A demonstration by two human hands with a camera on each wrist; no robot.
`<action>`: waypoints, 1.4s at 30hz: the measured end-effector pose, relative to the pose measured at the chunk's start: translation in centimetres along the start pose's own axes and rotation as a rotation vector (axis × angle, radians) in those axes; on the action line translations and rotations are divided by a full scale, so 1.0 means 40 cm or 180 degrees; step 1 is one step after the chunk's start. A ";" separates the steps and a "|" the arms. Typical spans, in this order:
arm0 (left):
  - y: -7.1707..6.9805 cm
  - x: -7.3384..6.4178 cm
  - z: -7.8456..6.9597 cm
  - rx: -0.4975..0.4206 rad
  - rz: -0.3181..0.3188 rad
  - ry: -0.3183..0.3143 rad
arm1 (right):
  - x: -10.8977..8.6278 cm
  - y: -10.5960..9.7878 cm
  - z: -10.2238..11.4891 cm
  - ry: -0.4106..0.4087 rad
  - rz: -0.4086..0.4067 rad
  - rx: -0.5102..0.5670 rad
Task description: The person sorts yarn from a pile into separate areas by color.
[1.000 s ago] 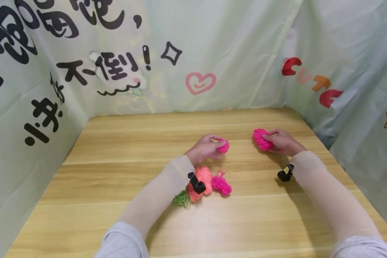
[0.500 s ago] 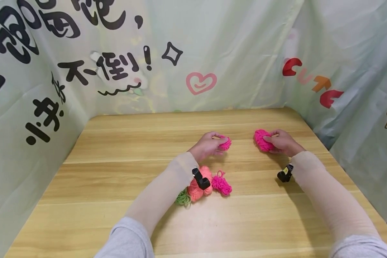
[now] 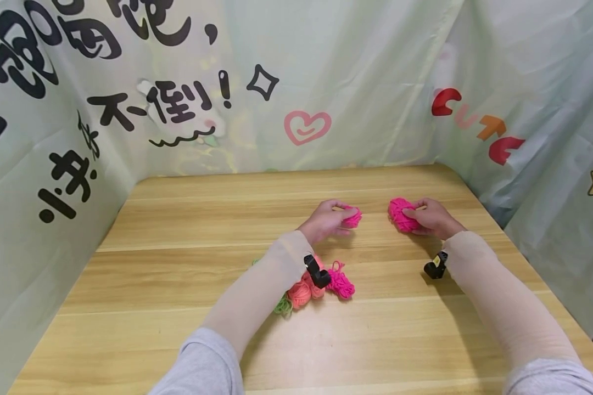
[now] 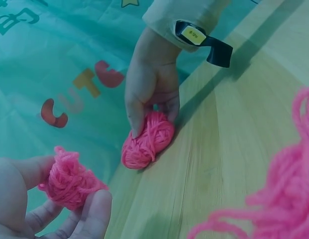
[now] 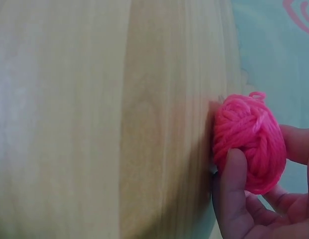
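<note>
My left hand point(image 3: 325, 220) pinches a small bright pink ball of yarn point(image 3: 353, 218) between thumb and fingers, over the middle of the table. In the left wrist view that small yarn ball point(image 4: 72, 181) looks loosely bunched. To the right, my right hand point(image 3: 435, 218) grips a larger, oval pink ball of yarn point(image 3: 402, 214). The right wrist view shows the thumb pressed on the front of this wound ball point(image 5: 250, 142), with fingers behind it. Below my left wrist lie a loose pink yarn bundle point(image 3: 341, 282), coral yarn balls point(image 3: 300, 294) and green yarn point(image 3: 283, 305), partly hidden by the forearm.
The wooden table point(image 3: 168, 285) spreads under both arms. A pale printed cloth point(image 3: 375, 82) hangs behind it and along both sides. Each wrist wears a small black camera mount, such as the left mount point(image 3: 317, 272).
My left hand has moved a little right and slightly away from me with the small pink yarn ball, closer to the right hand. The right hand has hardly moved.
</note>
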State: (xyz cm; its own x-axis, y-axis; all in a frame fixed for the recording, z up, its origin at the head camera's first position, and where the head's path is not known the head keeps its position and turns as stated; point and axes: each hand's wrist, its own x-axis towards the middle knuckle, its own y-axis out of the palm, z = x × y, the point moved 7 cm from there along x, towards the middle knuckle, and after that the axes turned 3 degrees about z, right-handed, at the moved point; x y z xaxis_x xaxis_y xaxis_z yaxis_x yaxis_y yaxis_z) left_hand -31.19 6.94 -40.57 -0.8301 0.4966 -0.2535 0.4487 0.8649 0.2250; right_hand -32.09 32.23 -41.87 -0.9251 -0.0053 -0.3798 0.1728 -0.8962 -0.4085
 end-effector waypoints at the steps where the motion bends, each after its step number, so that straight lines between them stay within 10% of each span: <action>1: 0.003 0.003 0.001 -0.0021 0.0000 -0.0007 | 0.000 0.000 -0.001 0.0004 -0.0006 -0.0002; 42: 0.081 0.084 0.073 0.0542 -0.1101 -0.0133 | -0.001 -0.007 -0.011 0.0051 -0.0202 0.0091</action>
State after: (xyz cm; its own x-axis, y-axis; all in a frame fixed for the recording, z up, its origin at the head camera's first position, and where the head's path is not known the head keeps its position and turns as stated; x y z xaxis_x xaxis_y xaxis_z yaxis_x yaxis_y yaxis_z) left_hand -31.56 11.64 -43.44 -0.9295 0.1729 -0.3259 0.1959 0.9798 -0.0390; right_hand -31.95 32.67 -42.10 -0.9283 0.0588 -0.3673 0.1042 -0.9069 -0.4083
